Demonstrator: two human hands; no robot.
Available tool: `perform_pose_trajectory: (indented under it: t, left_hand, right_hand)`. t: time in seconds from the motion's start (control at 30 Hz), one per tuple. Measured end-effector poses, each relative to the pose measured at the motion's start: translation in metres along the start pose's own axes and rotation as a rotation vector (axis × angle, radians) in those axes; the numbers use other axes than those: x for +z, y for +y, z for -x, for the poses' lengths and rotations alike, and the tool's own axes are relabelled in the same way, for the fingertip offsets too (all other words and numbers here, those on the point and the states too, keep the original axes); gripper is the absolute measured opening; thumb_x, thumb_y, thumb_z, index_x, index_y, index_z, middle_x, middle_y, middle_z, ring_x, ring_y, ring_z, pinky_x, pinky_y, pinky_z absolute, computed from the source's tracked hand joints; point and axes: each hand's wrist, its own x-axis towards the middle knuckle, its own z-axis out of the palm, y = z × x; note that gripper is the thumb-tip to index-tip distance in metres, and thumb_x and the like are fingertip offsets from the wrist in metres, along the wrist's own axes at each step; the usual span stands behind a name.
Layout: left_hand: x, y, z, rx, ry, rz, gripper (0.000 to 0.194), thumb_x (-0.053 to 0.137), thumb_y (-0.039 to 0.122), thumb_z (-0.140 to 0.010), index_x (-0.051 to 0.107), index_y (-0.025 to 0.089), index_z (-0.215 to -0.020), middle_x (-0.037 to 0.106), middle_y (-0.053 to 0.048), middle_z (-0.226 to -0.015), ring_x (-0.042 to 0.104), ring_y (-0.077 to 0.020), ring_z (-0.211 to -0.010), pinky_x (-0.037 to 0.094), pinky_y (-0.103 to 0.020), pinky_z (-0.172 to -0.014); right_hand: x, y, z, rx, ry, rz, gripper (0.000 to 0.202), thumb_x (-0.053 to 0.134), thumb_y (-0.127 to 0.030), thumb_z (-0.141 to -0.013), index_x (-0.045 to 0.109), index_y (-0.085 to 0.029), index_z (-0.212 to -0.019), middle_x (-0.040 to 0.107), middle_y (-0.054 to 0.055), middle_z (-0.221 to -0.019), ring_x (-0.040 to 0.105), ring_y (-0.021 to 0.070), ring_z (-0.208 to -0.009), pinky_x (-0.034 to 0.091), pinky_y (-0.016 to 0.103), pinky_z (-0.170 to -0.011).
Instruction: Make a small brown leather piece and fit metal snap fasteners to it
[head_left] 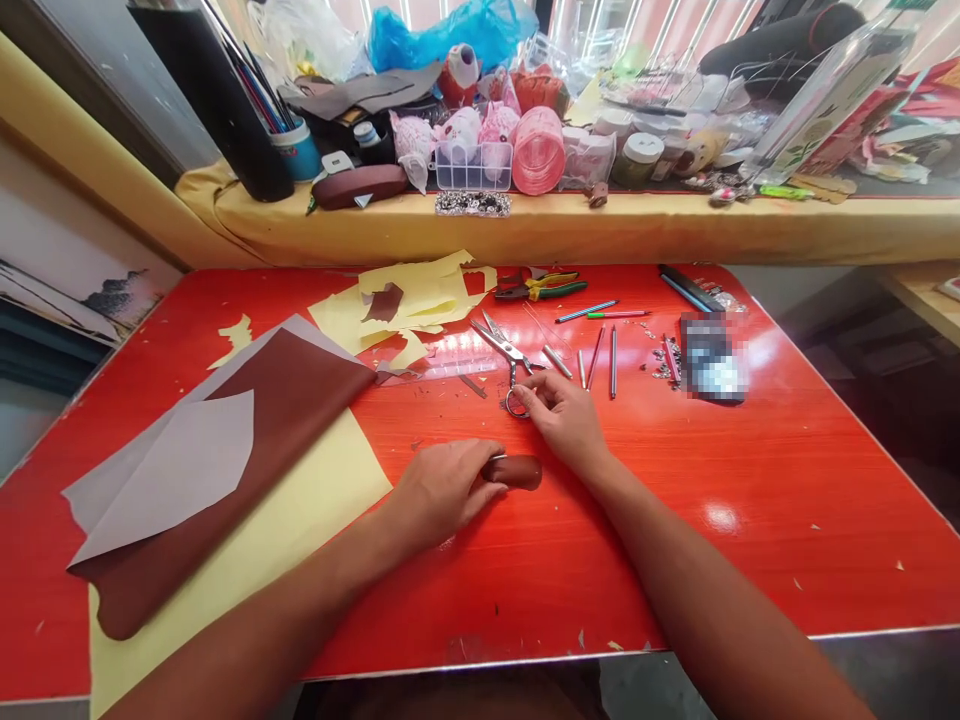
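Note:
Between the thumb and fingers of my left hand is a small piece of brown leather, its rounded end sticking out to the right. A thin bright edge shows on the leather near my fingertips; I cannot make out what it is. My right hand pinches a finger ring of the metal scissors. Their blades lie slightly apart on the table, pointing away and to the left. To the left, a folded sheet of brown leather with a grey back rests on yellow paper.
Yellow paper scraps, pliers and several pens lie across the far part of the red table. A partly blurred dark object is at the right. Behind, a cloth-covered ledge carries jars, bags and a plastic organiser.

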Motion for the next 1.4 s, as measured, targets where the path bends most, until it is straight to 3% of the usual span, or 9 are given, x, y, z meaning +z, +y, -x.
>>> perform_pose_trajectory:
  t: [0.17, 0.43, 0.6, 0.83, 1.17, 1.4]
  left_hand:
    - [0.0, -0.007, 0.006, 0.026, 0.115, 0.011, 0.02, 0.066, 0.038, -0.1, 0.065, 0.021, -0.112, 0.077, -0.003, -0.093, 0.073, -0.0211, -0.078, 0.049, -0.03, -0.064]
    - [-0.026, -0.025, 0.014, -0.072, 0.393, -0.023, 0.03, 0.069, 0.038, -0.099, 0.065, 0.023, -0.124, 0.081, -0.005, -0.11, 0.076, -0.0184, -0.087, 0.058, -0.027, -0.076]
    - [-0.027, -0.032, 0.014, -0.046, 0.419, -0.107, 0.027, 0.07, 0.033, -0.099, 0.065, 0.022, -0.123, 0.081, -0.005, -0.111, 0.078, -0.0197, -0.089, 0.058, -0.029, -0.077]
    - [-0.025, -0.03, 0.014, -0.028, 0.405, -0.192, 0.023, 0.069, 0.03, -0.099, 0.066, 0.021, -0.12, 0.081, -0.004, -0.11, 0.078, -0.0213, -0.091, 0.056, -0.03, -0.07]
    - [-0.018, -0.028, 0.013, -0.05, 0.373, -0.204, 0.022, 0.067, 0.029, -0.099, 0.066, 0.021, -0.12, 0.081, -0.003, -0.108, 0.077, -0.021, -0.089, 0.055, -0.03, -0.07]
    - [-0.023, -0.029, 0.014, -0.079, 0.443, -0.283, 0.024, 0.069, 0.029, -0.098, 0.065, 0.022, -0.121, 0.081, -0.004, -0.109, 0.077, -0.0221, -0.09, 0.053, -0.03, -0.071]
  right_hand:
    - [-0.002, -0.001, 0.002, -0.018, -0.059, 0.009, 0.027, 0.064, -0.045, -0.098, 0.069, -0.021, -0.085, 0.053, -0.004, -0.059, 0.045, 0.0138, -0.055, 0.033, 0.028, -0.056]
    - [-0.002, -0.003, 0.004, -0.072, -0.207, 0.033, 0.029, 0.063, -0.047, -0.098, 0.075, -0.02, -0.097, 0.069, 0.002, -0.075, 0.055, 0.016, -0.064, 0.039, 0.029, -0.062]
    - [0.002, -0.012, 0.006, -0.073, -0.295, -0.109, 0.036, 0.056, -0.05, -0.103, 0.073, -0.02, -0.093, 0.072, 0.005, -0.085, 0.061, 0.0177, -0.073, 0.044, 0.03, -0.068]
    - [0.001, -0.017, 0.008, 0.002, -0.316, -0.224, 0.043, 0.056, -0.058, -0.102, 0.067, -0.02, -0.085, 0.061, 0.001, -0.07, 0.053, 0.0155, -0.064, 0.04, 0.029, -0.062]
    - [0.003, -0.019, 0.013, 0.012, -0.369, -0.165, 0.035, 0.061, -0.049, -0.098, 0.07, -0.019, -0.083, 0.066, 0.002, -0.074, 0.055, 0.0159, -0.067, 0.04, 0.029, -0.063]
    - [-0.002, -0.022, 0.013, 0.029, -0.399, -0.189, 0.05, 0.054, -0.066, -0.101, 0.063, -0.021, -0.081, 0.057, -0.001, -0.061, 0.051, 0.0149, -0.057, 0.038, 0.028, -0.056]
